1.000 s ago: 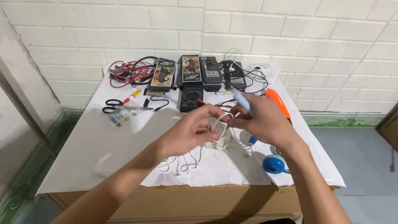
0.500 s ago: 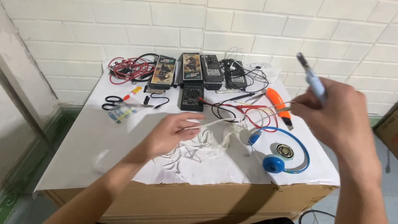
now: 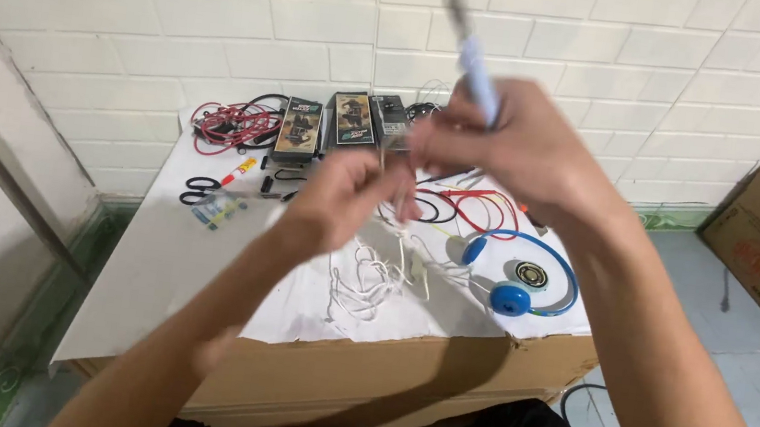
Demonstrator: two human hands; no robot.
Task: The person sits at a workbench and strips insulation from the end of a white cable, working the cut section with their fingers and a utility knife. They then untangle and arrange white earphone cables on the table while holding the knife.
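the work in hand looks like the start of a small wiring or soldering job: both hands are raised above the desk (image 3: 199, 269) and brought close together in front of the camera. the right hand (image 3: 528, 150) grips a slim pale-blue pen-like tool (image 3: 475, 66), its dark tip pointing up and slightly left; the picture is too blurred to tell what kind of tool it is. its fingers (image 3: 451, 150) are curled tight round the lower shaft, so the grip is narrow and closed on the tool.

the left hand (image 3: 343, 199) sits just below and to the left, its fingers (image 3: 398, 182) drawn together toward the right hand as if pinching something thin. motion blur hides whether they hold a strand or only touch the tool's base, so i cannot tell.

below the hands a loose tangle of white wire (image 3: 372, 280) lies on the white sheet over the desk, with a blue headphone set (image 3: 526, 280) just to its right. red and black leads (image 3: 473, 206) lie behind, and 3 dark boxes (image 3: 348, 123) stand in a row by the wall. scissors (image 3: 199, 189) rest well apart at the left.

as a judgement, the next move calls for steadying both hands, so that the tool's tip can be set precisely.
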